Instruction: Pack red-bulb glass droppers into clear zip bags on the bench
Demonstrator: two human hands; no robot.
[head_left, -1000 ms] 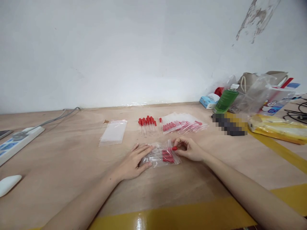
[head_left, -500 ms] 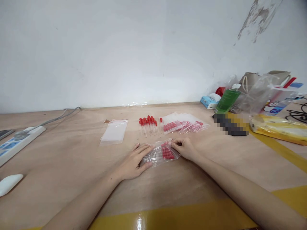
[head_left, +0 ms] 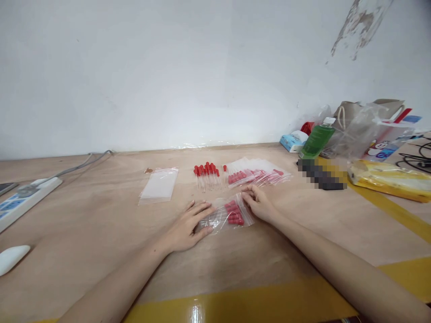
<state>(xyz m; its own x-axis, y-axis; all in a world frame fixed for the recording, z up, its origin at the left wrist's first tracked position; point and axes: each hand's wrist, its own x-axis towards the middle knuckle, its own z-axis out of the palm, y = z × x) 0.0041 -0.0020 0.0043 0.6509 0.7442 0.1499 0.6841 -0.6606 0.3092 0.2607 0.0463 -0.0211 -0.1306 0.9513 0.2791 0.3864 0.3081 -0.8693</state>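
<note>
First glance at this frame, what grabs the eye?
Both hands at table centre: the left hand lies flat on a clear zip bag of red-bulbed droppers, while the right hand pinches its open end. Just behind lie loose red-bulbed droppers, with filled bags to their right and empty zip bags to their left.

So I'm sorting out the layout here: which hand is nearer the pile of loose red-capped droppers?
Right. The right hand is at the open end of the clear bag, just in front of the loose droppers; the left hand presses the bag's other end, nearer the person.
</note>
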